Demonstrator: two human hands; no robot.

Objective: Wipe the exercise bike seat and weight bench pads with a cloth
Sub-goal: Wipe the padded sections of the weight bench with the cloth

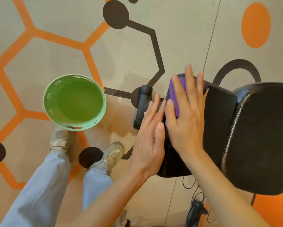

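A: How much of the purple cloth (176,94) shows?

B: Little. The right hand (186,115) lies flat over it with fingers spread, so only a strip shows at the far left corner of the black pad (219,122). How it is folded I cannot tell.

A: And the grips?

B: The right grip is wide open, palm pressing the cloth down onto the pad, closed around nothing. The left hand (151,140) is open too, fingers straight, laid against the pad's left edge and holding nothing.

A: What does the pad look like?

B: Black, smooth, slightly shiny, with rounded corners. A second, wider black pad (260,136) sits just right of it, cut off by the frame's right edge.

A: Anything else hard to make out?

B: A black bar (141,107) below the pad's left end, partly behind the left fingers. A green basin (74,102) stands on the patterned floor (55,51), well apart to the left, near the person's shoes.
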